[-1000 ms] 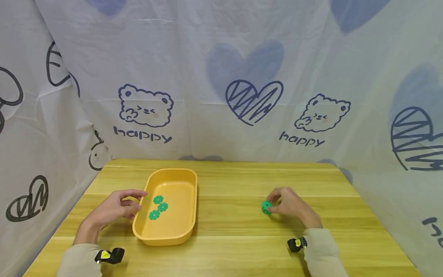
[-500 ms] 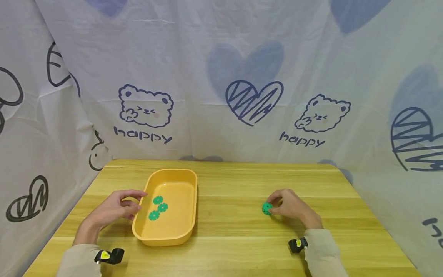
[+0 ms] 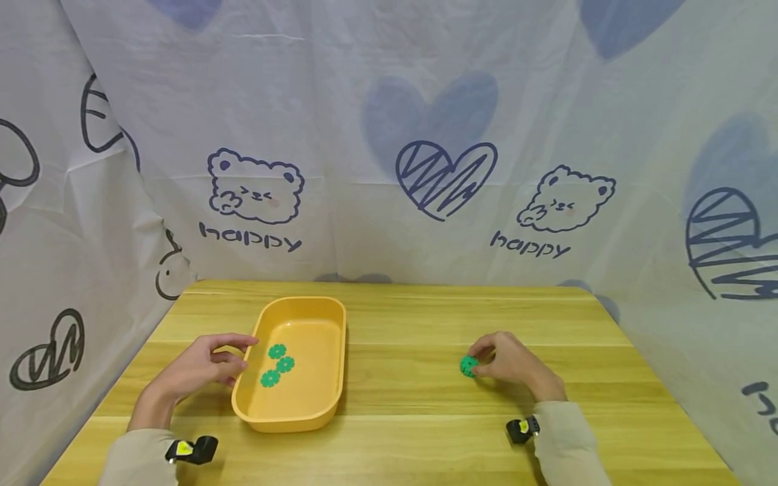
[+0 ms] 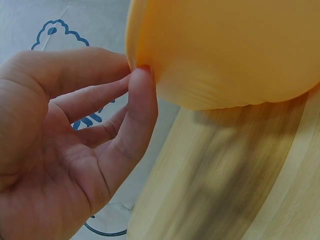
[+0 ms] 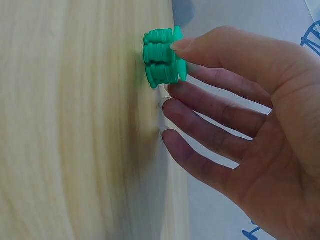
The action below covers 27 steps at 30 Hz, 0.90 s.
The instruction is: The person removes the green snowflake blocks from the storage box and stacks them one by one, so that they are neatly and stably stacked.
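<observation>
In the head view my left hand (image 3: 200, 364) is at the left side of the yellow tray (image 3: 316, 398). Its fingertips pinch the tray's edge, as the left wrist view shows close up. Inside the tray lie three green, flower-shaped notched discs (image 3: 285, 364). To the right, my right hand (image 3: 510, 364) pinches a short stack of the same green discs (image 5: 161, 55) between thumb and index finger, low over the table. The other fingers of that hand spread loosely below the stack in the right wrist view, and one disc at its hand side leans slightly apart.
A light wooden table (image 3: 401, 432) lies under everything. White cloth with blue hearts and bears (image 3: 352, 202) hangs behind and at both sides. A black wrist camera (image 3: 193, 449) is worn on each sleeve.
The green stack has turned slightly in my right fingertips, its flat face now tipped more upward. My left hand and the tray stay in place.
</observation>
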Each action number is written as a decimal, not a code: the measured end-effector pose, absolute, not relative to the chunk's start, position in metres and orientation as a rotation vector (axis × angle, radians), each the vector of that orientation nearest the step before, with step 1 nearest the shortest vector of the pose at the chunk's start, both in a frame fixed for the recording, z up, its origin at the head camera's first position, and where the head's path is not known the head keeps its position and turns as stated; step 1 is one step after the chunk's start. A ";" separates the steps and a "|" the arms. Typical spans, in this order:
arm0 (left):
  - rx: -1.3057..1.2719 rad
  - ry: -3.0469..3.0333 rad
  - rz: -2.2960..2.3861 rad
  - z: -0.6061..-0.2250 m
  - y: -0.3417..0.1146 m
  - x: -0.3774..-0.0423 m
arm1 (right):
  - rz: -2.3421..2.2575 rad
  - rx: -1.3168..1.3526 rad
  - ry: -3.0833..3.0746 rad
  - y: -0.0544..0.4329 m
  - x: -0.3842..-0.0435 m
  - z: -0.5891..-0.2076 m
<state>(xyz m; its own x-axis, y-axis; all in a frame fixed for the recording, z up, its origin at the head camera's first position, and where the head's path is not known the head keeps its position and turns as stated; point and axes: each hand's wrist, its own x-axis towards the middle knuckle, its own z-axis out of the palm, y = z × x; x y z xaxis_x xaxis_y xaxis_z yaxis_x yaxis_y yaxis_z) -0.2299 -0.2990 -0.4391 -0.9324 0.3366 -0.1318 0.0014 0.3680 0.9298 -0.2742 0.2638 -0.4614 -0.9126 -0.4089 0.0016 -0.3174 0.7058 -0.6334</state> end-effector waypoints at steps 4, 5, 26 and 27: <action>0.309 2.328 1.592 -0.440 -0.299 -0.229 | -0.992 -0.571 2.766 0.262 -0.273 -0.461; 0.320 2.326 1.593 -0.440 -0.300 -0.229 | -0.991 -0.565 2.767 0.262 -0.273 -0.461; 0.301 2.345 1.577 -0.439 -0.301 -0.230 | -0.972 -0.578 2.782 0.263 -0.273 -0.461; 0.295 2.346 1.578 -0.438 -0.301 -0.230 | -0.970 -0.574 2.786 0.263 -0.273 -0.461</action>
<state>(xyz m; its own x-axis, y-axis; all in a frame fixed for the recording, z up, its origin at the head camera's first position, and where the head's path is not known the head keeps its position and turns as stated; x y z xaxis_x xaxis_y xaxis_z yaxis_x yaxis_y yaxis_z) -0.2297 -0.3005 -0.4384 -0.9346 0.3309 -0.1308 0.0036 0.3765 0.9264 -0.2731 0.2633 -0.4607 -0.9182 -0.3960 -0.0031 -0.3086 0.7202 -0.6213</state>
